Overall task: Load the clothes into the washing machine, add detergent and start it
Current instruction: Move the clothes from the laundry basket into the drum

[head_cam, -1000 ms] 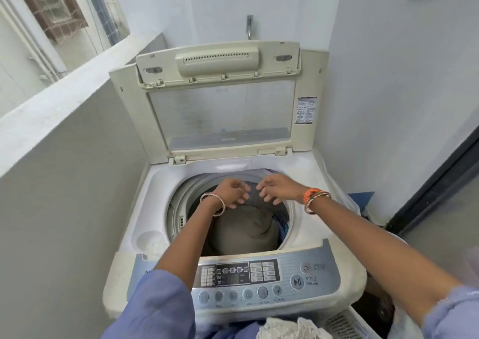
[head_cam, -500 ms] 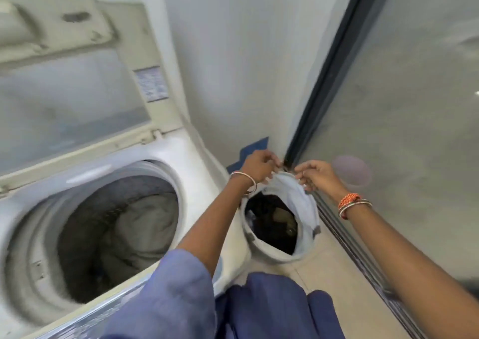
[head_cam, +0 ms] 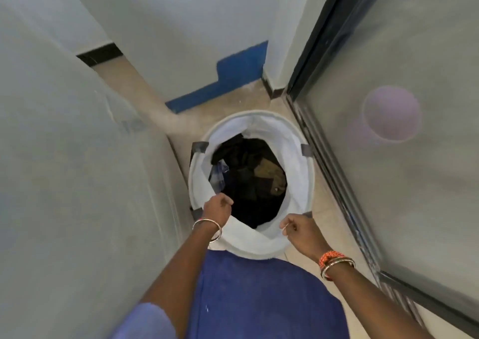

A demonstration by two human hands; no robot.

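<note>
A round white laundry basket [head_cam: 298,157] stands on the tiled floor below me. Dark clothes [head_cam: 248,180] lie inside it, with a checked piece and a brownish piece among them. My left hand [head_cam: 217,206] hovers over the basket's near left rim with its fingers curled. My right hand [head_cam: 298,228] is at the near right rim, fingers curled too. Whether either hand grips the white liner is unclear. The pale side of the washing machine [head_cam: 64,170] fills the left; its drum is out of view.
A frosted glass door [head_cam: 414,196] in a dark frame runs along the right, with a pink round shape [head_cam: 391,113] behind it. A white wall with a blue patch [head_cam: 233,79] closes the corner behind the basket. My blue clothing [head_cam: 259,299] covers the floor at the bottom.
My view swung right and down from the washer drum to the basket. Both hands left the drum, reached the basket's far rim, and are now at its near rim.
</note>
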